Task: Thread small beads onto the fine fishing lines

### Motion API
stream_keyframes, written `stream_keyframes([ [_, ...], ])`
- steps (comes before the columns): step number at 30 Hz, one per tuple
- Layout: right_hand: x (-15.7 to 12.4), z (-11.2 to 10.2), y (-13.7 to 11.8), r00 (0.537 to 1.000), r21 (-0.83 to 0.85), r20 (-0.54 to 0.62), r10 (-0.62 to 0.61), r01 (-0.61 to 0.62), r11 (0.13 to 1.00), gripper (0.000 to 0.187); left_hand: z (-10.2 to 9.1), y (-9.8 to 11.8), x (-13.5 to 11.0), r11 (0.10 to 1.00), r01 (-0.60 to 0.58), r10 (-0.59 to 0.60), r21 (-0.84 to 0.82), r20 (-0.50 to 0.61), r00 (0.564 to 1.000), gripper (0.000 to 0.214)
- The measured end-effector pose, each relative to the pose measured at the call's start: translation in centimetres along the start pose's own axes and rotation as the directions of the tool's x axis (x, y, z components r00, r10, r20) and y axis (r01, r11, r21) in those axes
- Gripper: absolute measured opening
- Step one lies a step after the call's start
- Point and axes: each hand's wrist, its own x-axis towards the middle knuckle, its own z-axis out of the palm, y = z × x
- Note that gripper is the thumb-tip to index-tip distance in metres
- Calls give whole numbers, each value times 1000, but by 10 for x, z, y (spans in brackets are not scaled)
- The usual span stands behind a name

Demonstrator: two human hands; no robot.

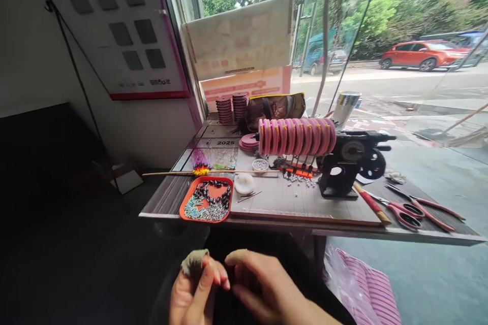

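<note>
Both hands are held low, in front of the table edge and above dark clothing. My left hand is closed in a pinch, thumb against fingers, with a greenish-grey wrap around one finger. Whatever sits in that pinch is too small to make out. Just to its right is my right hand, its fingers bent and a gap showing between forefinger and thumb; I see nothing held in it. Nearest on the table is an orange tray with black pieces, pale green pieces and silvery bits. A white round pad with thin dark needle-like pieces lies beside it.
A black cranked winder carries a row of pink spools. Red-handled scissors and pliers lie at right. A thin stick juts past the left edge. A pink striped cushion sits below.
</note>
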Motion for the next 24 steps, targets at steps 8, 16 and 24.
stream_keyframes([
  [8, 2, -12, -7, 988, -195, -103, -117, 95, 976, 66, 1, -3, -3, 997, 42, -41, -68, 16, 999, 17],
  [16, 3, 19, -1, 999, 26, -40, 24, -23, 999, 51, 1, -8, -6, 999, -35, 36, 22, -40, 999, 19],
  [24, -2, 12, 14, 997, -59, -62, 41, -45, 997, 15, 3, -9, 9, 1000, 13, -13, 15, 32, 999, 12],
])
